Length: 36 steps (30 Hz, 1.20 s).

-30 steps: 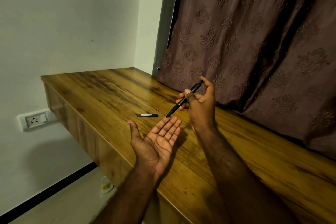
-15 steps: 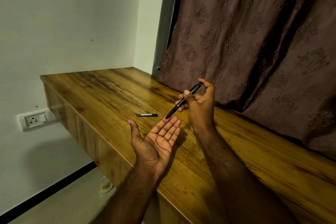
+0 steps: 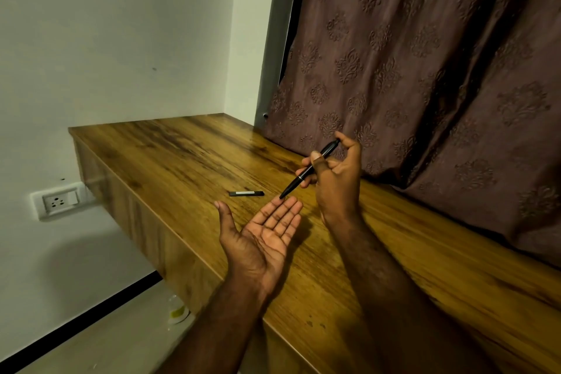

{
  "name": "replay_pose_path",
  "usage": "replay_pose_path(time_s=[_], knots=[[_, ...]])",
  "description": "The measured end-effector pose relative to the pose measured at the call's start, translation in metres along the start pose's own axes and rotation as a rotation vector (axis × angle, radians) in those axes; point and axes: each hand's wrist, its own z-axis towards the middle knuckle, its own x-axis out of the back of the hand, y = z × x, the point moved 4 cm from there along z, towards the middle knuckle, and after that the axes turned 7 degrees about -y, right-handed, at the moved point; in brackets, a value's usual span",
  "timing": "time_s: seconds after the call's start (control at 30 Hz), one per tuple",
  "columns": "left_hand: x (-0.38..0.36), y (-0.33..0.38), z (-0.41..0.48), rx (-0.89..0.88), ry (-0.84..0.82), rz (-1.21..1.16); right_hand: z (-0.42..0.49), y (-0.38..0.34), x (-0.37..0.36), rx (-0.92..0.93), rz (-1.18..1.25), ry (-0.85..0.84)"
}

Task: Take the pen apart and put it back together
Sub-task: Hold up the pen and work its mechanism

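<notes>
A slim, glossy black pen (image 3: 308,172) with a thin pale ring near its middle is slanting above the desk (image 3: 188,158), a slab of varnished, streaky wood grain running into the far corner by the wall. The right hand (image 3: 338,179) is grasping the pen: its grip is closing around the upper barrel, thumb pressing across the middle and a finger curling over the top end, while the pointed tip is angling down and left, hanging just above the fingertips (image 3: 285,206) of the left hand (image 3: 264,240). That left hand is lying released, palm up and flat, near the desk's front edge, holding nothing. A short dark bar-shaped piece (image 3: 246,193) with a pale strip is lying flat on the wood just beyond the open palm. A brown curtain (image 3: 425,70) with embossed floral motifs is draping along the desk's back edge, behind the right hand. A white socket plate (image 3: 59,200) is sitting on the wall below the desk's left end
</notes>
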Motion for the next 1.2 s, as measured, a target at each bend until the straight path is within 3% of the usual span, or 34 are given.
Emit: replay_pose_path(time_s=[0.4,1.2], knots=[[-0.001,0.000,0.000,-0.001,-0.035,0.041,0.004,0.011,0.012,-0.053,0.130,0.073],[0.002,0.002,0.003,-0.062,0.028,0.115,0.002,0.009,0.013,0.021,0.028,0.109]])
